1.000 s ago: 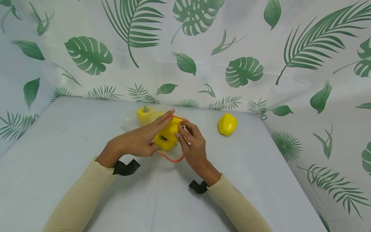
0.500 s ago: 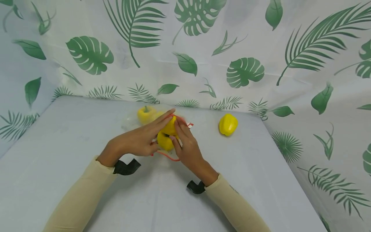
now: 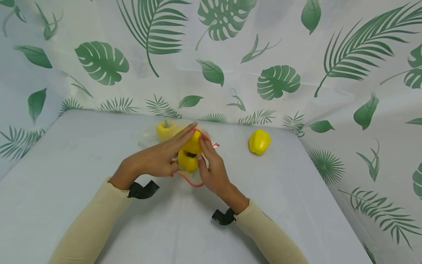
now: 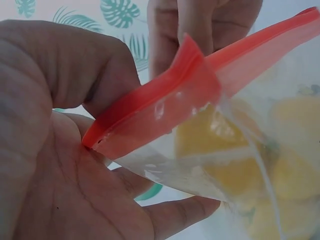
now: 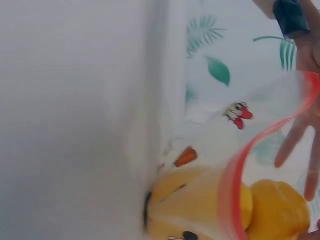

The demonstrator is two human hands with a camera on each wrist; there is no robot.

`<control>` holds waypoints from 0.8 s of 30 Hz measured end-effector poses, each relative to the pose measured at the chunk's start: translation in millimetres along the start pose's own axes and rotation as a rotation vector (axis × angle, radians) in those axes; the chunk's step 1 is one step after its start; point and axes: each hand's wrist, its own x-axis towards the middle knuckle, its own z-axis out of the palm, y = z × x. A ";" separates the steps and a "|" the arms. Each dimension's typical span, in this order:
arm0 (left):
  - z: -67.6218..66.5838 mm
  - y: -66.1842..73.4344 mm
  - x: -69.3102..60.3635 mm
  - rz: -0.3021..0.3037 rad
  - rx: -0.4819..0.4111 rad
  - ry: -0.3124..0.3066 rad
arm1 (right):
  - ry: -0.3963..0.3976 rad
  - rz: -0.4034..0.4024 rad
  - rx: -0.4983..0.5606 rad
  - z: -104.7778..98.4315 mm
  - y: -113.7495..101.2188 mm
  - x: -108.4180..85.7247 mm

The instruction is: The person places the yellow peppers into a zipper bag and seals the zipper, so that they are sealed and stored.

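Left hand: bag is pinched at rim.
Right hand: grip cannot be told.
Loose pepper: at bag's 3 o'clock.

A clear bag with a red rim holds yellow peppers; the left hand's fingers show at right.

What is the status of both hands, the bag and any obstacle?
Left hand holds red rim of clear bag. Right hand at the rim, grip unclear. Yellow peppers inside bag. Loose pepper on table, off right, not in the way.
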 end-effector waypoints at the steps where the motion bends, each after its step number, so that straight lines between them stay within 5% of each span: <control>1: -0.2 -0.2 -0.1 0.001 -0.002 0.003 | 0.034 -0.035 0.014 1.4 1.7 -1.3; 7: -0.9 -2.3 -0.4 -0.003 -0.036 0.001 | 0.160 -0.158 0.091 2.9 6.1 -3.7; 16: -2.1 -2.4 1.2 -0.018 -0.056 0.011 | 0.268 -0.206 0.196 -8.9 7.4 -3.8; 24: -1.0 -2.1 0.7 -0.038 -0.050 0.007 | 0.333 -0.204 0.143 -26.1 14.4 -3.2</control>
